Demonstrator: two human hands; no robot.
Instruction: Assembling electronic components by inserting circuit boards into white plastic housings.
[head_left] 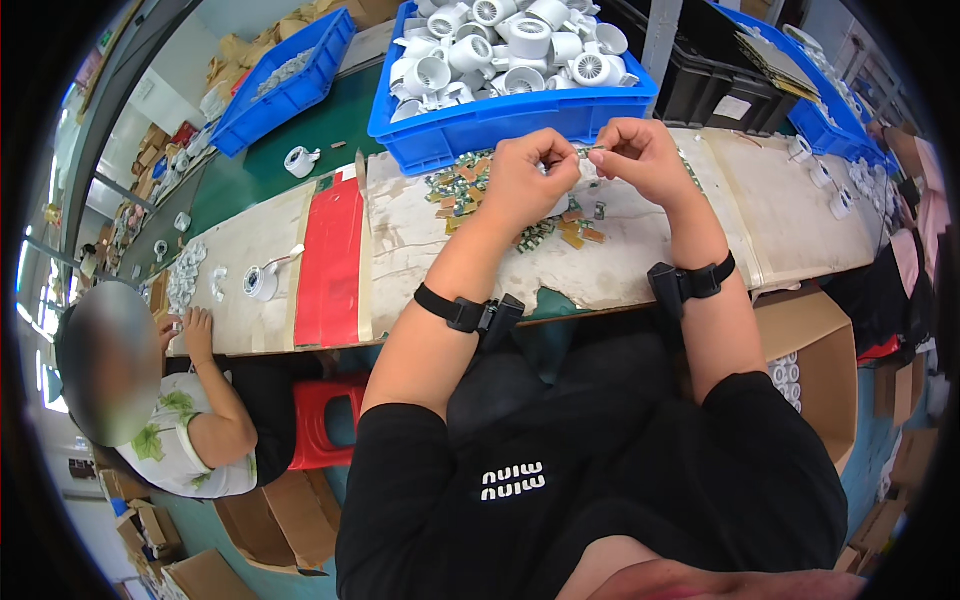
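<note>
Both hands, left hand (525, 170) and right hand (640, 155), pinch a tiny part (590, 152) between fingertips above the table (700, 250); it looks light, stiff, best held by its edges.

Bright even light, soft shadows, heavy fisheye bending, dark rim.

A single head-worn fisheye camera looks steeply down from close above the person's lap and forearms, facing forward over the worn pale-topped workbench (640, 270), which fills the middle band. Straight edges bow near the dark round rim.
</note>
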